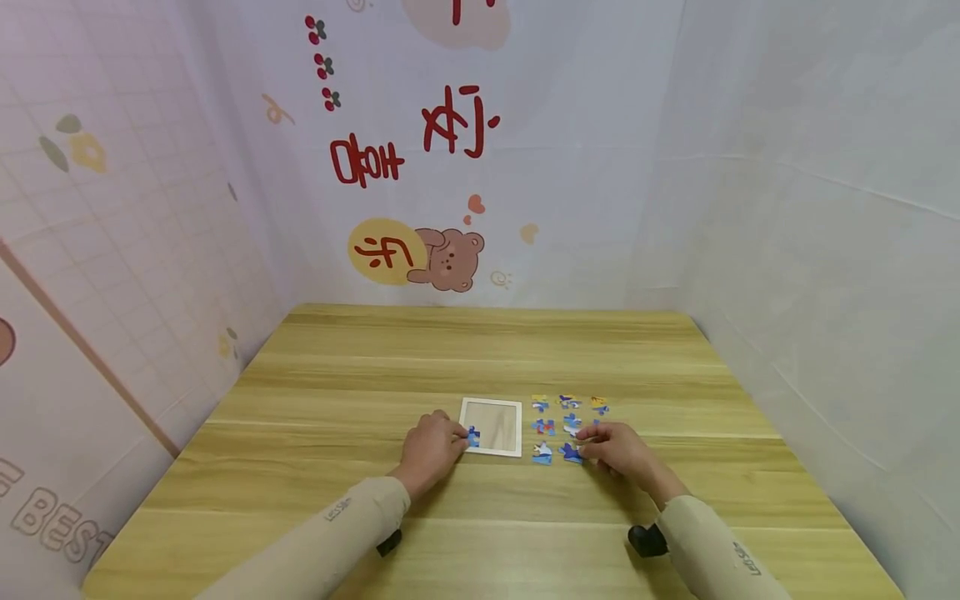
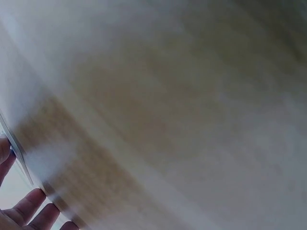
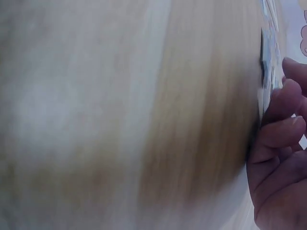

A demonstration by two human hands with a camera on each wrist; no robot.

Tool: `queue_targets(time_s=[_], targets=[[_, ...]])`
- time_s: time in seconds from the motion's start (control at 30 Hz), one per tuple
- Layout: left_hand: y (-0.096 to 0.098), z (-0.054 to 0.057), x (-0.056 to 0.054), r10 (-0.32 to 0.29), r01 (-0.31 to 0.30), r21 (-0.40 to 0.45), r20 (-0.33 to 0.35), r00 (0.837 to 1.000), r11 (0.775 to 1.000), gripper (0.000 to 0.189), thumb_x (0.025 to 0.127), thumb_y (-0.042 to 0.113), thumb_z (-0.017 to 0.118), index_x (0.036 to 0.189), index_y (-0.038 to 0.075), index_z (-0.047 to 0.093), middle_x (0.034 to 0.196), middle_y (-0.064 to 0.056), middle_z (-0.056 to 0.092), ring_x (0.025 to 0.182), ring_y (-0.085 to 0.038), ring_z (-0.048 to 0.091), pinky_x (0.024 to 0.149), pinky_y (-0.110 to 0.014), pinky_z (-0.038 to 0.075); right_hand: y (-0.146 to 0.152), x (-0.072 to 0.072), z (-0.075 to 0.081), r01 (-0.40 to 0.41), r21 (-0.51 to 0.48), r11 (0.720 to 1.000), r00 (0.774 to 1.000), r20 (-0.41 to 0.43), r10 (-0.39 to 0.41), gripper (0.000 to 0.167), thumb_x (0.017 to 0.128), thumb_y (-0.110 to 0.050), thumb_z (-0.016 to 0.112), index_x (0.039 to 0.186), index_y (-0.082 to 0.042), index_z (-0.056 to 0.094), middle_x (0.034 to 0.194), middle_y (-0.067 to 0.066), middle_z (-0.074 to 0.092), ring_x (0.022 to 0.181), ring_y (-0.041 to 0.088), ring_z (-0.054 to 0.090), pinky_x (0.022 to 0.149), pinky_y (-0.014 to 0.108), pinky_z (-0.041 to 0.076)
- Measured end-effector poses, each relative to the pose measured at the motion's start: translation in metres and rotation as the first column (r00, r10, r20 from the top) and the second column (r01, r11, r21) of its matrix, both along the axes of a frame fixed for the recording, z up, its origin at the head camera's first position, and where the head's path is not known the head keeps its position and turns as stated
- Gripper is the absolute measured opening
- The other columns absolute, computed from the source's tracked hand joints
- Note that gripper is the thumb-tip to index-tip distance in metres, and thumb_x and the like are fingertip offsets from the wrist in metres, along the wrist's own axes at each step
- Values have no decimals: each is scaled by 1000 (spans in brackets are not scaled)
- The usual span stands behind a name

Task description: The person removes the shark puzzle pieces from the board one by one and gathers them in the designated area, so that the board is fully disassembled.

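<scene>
A white-rimmed puzzle frame (image 1: 520, 429) lies flat on the table. One blue jigsaw piece (image 1: 474, 438) sits in its lower left corner. My left hand (image 1: 431, 447) is at the frame's left side, fingertips at the rim beside that piece; in the left wrist view its fingers (image 2: 29, 206) reach down to the table. To the right of the frame my right hand (image 1: 621, 452) hovers low, thumb and forefinger apart, close to a dark blue jigsaw piece (image 1: 572, 452). Loosely bent fingers (image 3: 283, 132) show in the right wrist view. The hand partly covers another piece behind it.
Several loose jigsaw pieces (image 1: 541, 427) lie in rows right of the frame. The wooden table (image 1: 360, 350) is bounded by printed cloth walls (image 1: 585, 167) at the back and both sides. Black wrist mounts (image 1: 647, 541) hang below the sleeves.
</scene>
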State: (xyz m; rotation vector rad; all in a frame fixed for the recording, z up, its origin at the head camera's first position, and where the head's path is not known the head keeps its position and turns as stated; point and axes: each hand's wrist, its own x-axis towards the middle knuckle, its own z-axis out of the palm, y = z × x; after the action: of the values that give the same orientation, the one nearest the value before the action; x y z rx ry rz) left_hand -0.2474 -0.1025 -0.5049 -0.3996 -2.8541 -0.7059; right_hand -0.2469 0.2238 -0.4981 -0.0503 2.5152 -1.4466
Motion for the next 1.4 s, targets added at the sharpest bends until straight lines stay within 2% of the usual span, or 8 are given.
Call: queue_targets(time_s=[0.2, 0.33, 0.47, 0.6, 0.8, 1.03, 1.13, 1.4], targets=[[-1, 0, 0, 2, -2, -1, 0, 1000, 1000, 14, 88, 24, 75, 96, 14, 79, 99, -4, 64, 91, -26, 58, 71, -44, 48, -24, -7, 4, 4, -38, 999, 999, -42, -5, 23, 94, -10, 66, 114, -1, 68, 76, 6, 61, 61, 16, 52, 52, 27, 39], [-3, -1, -1, 3, -3, -8, -5, 1000, 1000, 17, 89, 25, 75, 99, 12, 78, 103, -8, 65, 93, -28, 59, 72, -45, 48, -58, -14, 10, -87, -70, 994, 994, -76, 82, 25, 93, -8, 64, 116, 2, 67, 76, 8, 62, 61, 16, 52, 51, 27, 38], [-4, 2, -2, -10, 10, -15, 15, 1000, 1000, 24, 88, 26, 76, 104, 9, 76, 105, -10, 65, 94, -30, 60, 75, -47, 49, -98, -21, 15, -164, -53, 985, 984, -78, 159, 27, 94, -7, 64, 119, 3, 67, 81, 10, 65, 61, 17, 55, 52, 28, 41], [-6, 6, -1, -36, 37, -11, 47, 998, 999, 32, 86, 24, 78, 111, 3, 73, 106, -12, 64, 96, -30, 60, 79, -49, 50, -124, -24, 13, -208, -12, 978, 976, -69, 207, 29, 93, -9, 65, 120, 0, 68, 86, 7, 68, 62, 16, 58, 51, 27, 43], [-7, 4, -2, -81, 82, -30, 41, 996, 996, 30, 88, 22, 76, 110, 2, 74, 110, -17, 62, 99, -33, 60, 83, -51, 49, -138, -23, 10, -221, 66, 973, 972, -64, 226, 32, 91, -10, 69, 121, 1, 68, 98, 7, 69, 63, 15, 59, 63, 29, 48], [-7, 3, -1, -72, 75, -47, 57, 996, 996, 29, 89, 22, 76, 110, 3, 75, 114, -17, 62, 104, -35, 60, 86, -54, 49, -144, -25, 9, -264, 197, 944, 952, -104, 287, 32, 89, -12, 70, 119, -4, 71, 98, 4, 69, 76, 11, 57, 72, 31, 48], [-7, 4, 0, -72, 75, -53, 61, 996, 996, 29, 89, 23, 76, 110, 3, 75, 114, -17, 62, 103, -35, 60, 84, -54, 49, -145, -24, 8, -255, 168, 952, 956, -102, 274, 30, 88, -10, 71, 118, -4, 71, 93, 3, 68, 73, 12, 57, 69, 30, 48], [-8, 7, 0, -74, 77, -69, 46, 996, 995, 27, 88, 23, 76, 108, 3, 76, 114, -17, 62, 104, -36, 60, 84, -54, 49, -150, -24, 3, -195, -25, 980, 978, -76, 193, 23, 90, 0, 67, 113, 0, 69, 86, 5, 66, 56, 13, 57, 56, 27, 50]])
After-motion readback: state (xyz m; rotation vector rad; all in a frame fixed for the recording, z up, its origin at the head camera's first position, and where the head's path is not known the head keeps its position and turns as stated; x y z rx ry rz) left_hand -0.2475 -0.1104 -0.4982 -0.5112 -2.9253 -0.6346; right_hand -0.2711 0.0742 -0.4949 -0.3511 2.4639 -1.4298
